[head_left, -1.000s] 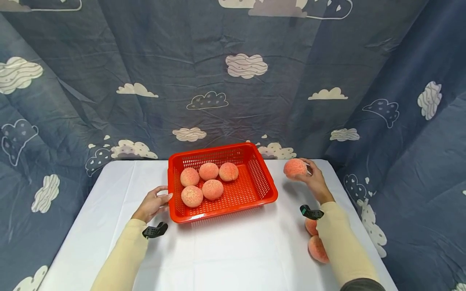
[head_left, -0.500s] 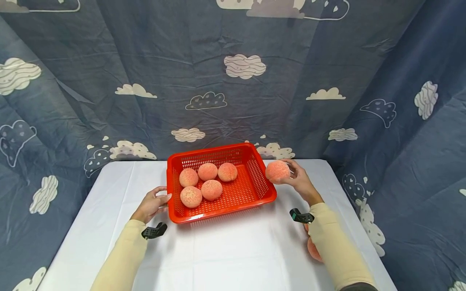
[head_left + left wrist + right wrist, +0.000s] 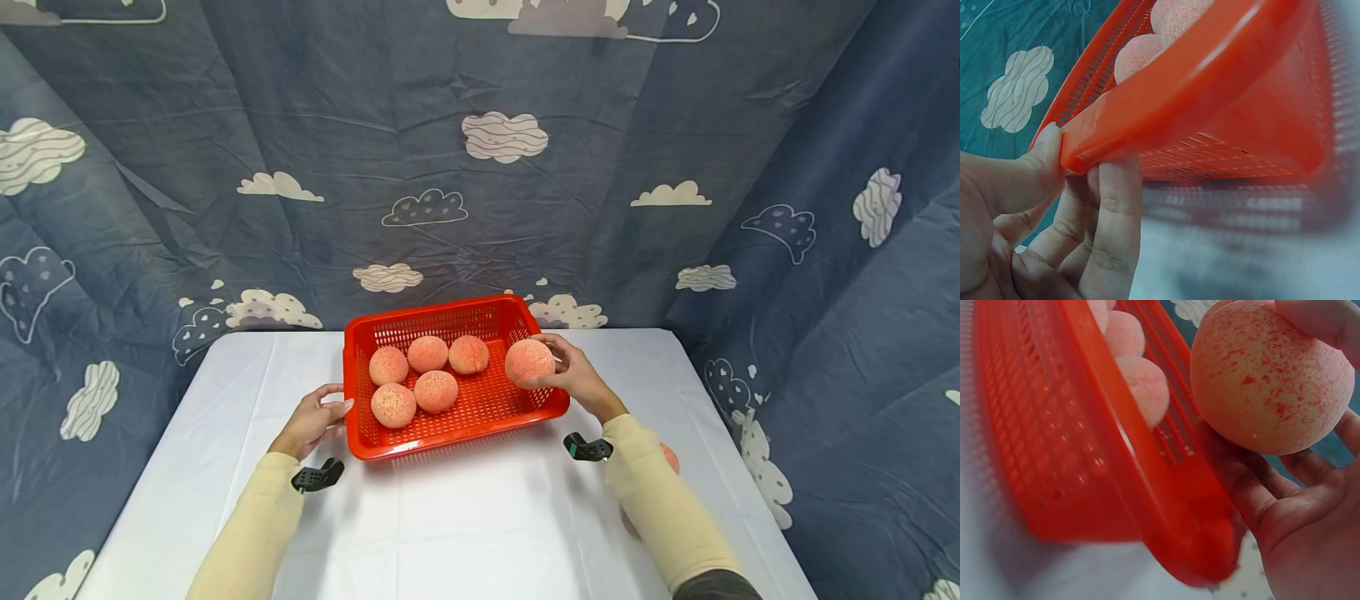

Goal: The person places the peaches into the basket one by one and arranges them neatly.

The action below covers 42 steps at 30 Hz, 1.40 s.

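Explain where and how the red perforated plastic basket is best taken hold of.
Probably by the rim at both short ends, coming from left and right: on this rectangular red plastic basket, it juts outward beyond the perforated walls, offering a ledge. The left hand holds it on the left, its fingers beneath.

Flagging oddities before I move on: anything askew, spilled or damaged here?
Only the red basket looks slightly askew, angled to the back edge of the white table; no spill or damage shows.

A peach (image 3: 671, 457) mostly behind the right sleeve (image 3: 663, 507)
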### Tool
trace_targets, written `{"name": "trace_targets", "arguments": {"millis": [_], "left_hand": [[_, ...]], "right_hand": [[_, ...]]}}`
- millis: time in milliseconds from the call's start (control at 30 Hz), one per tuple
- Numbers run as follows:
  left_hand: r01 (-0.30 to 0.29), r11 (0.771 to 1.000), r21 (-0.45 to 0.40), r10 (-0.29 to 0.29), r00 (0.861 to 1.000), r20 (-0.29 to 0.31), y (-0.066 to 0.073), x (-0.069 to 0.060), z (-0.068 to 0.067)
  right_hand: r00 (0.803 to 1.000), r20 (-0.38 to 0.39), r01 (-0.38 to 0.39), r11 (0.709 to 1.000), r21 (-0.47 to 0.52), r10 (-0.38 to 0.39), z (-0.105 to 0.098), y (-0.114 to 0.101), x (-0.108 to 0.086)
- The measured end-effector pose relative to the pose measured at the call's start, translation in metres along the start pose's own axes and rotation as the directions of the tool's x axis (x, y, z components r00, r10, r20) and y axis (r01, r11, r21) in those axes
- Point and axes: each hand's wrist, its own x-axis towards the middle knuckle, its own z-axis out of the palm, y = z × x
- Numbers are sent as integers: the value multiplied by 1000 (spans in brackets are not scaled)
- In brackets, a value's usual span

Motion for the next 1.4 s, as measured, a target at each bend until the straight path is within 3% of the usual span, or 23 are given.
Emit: {"name": "trace_targets", "arguments": {"millis": [400,667,1033,1400], "left_hand": [[3,1000,7,-3,1000,6,1,1,-1],[10,1000,8,-10,1000,2,1,1,0],[-2,1000,-10,2,1000,13,2,0,-2],[-5,1000,-7,6,1000,19,1,0,-3]], "right_hand": [[998,43,-50,998,-43,51,35,3,18],[996,60,-64,990,-122,72,51,9,29],[988,83,-102,944,-314,134,66,15,45],[979,40,-169,898,-407,202,80,22,55]]}}
